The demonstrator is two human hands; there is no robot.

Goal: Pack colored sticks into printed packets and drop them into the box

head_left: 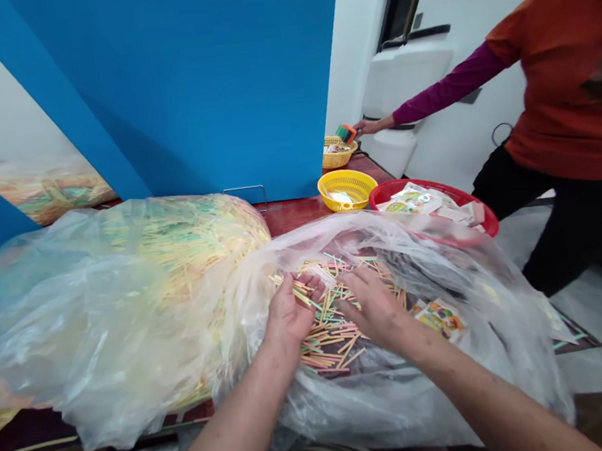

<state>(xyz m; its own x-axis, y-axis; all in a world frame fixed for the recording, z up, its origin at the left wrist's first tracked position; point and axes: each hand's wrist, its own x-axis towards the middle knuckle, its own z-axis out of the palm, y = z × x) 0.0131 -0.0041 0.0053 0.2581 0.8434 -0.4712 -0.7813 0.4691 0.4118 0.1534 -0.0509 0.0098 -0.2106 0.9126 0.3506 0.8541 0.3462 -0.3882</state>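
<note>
My left hand [289, 314] is turned palm up with its fingers curled around a few thin pastel sticks. Just to its right, my right hand [377, 307] reaches over the pile, palm down, fingers stretched out and apart; nothing shows in its grip. Under and between both hands lie loose thin sticks [332, 340] in yellow, pink and green, on the spread clear plastic bag [437, 390]. A small whitish packet [321, 276] rests among them between my hands. Beside my right wrist is a printed sachet [440, 318].
A bulky clear bag [199, 229] full of similar sticks fills the left. Behind are a yellow basket [348, 186], a red basin [486, 220] with packets, and another yellow basket [340, 157]. A person in orange [571, 82] reaches there. A blue panel [200, 85] stands behind.
</note>
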